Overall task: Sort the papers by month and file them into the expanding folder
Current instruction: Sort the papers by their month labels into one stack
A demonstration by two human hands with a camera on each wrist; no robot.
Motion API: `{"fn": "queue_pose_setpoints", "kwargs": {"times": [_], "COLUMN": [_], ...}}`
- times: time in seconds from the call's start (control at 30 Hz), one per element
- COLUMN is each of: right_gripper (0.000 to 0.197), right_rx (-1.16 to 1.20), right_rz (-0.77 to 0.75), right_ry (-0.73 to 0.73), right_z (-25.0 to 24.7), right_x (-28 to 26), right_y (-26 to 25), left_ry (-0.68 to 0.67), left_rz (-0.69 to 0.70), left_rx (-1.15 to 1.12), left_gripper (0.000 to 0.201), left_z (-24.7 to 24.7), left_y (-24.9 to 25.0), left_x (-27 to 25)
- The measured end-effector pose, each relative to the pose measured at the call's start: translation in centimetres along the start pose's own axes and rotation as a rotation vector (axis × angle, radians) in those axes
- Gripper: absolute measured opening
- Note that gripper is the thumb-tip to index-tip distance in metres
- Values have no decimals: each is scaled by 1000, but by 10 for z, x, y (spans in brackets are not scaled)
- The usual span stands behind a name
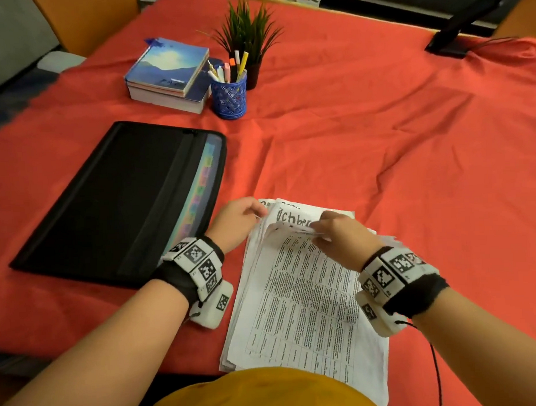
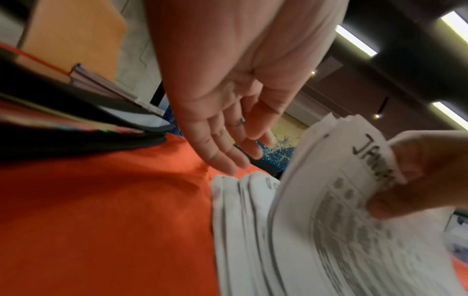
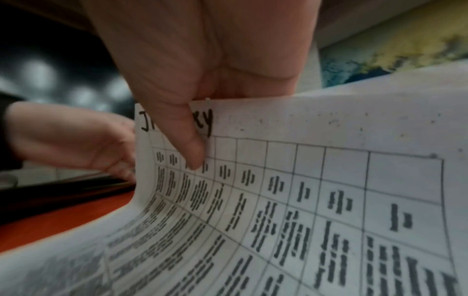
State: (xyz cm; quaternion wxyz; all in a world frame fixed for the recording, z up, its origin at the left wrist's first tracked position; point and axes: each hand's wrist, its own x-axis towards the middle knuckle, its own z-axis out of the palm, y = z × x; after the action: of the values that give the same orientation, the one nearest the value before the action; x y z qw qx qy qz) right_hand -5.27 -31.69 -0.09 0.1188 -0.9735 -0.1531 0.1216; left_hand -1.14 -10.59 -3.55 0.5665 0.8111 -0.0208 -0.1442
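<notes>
Both hands work the far end of the papers (image 1: 310,307), which lie lengthwise away from the person. The right hand (image 1: 337,230) pinches the lifted January sheet (image 3: 291,180) at its top edge; the left hand (image 1: 237,219), fingers relaxed and gripping nothing, touches the stack's far left corner. The folder (image 1: 114,202) lies flat to the left, its tabbed mouth facing the stack, nearer the left hand

You have one folder (image 1: 108,202), one paper stack (image 1: 307,307), two books (image 1: 168,75), one pen cup (image 1: 229,98), one plant (image 1: 248,36).
</notes>
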Motion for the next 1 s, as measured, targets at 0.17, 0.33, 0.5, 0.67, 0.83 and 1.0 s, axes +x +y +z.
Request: {"fn": "queue_pose_setpoints", "kwargs": {"times": [0.17, 0.33, 0.5, 0.67, 0.83, 1.0], "right_gripper": [17, 8, 14, 21, 32, 33], "right_rx": [-99, -36, 48, 49, 47, 107], "right_rz": [-78, -53, -62, -133, -220, -247], "right_ry": [114, 181, 321, 338, 271, 295], "right_z": [29, 30, 29, 26, 26, 26], "right_x": [-4, -7, -14, -16, -16, -23], "right_y": [-4, -9, -5, 2, 8, 10], "left_ry": [-9, -150, -152, -170, -407, -175], "left_rz": [-21, -123, -40, 122, 48, -29], "left_rx": [337, 303, 50, 22, 47, 42], "left_gripper": [17, 42, 29, 32, 43, 28], "left_z": [3, 19, 10, -6, -13, -4], "left_y": [2, 2, 4, 8, 9, 9], "left_x": [22, 30, 24, 9, -3, 2]}}
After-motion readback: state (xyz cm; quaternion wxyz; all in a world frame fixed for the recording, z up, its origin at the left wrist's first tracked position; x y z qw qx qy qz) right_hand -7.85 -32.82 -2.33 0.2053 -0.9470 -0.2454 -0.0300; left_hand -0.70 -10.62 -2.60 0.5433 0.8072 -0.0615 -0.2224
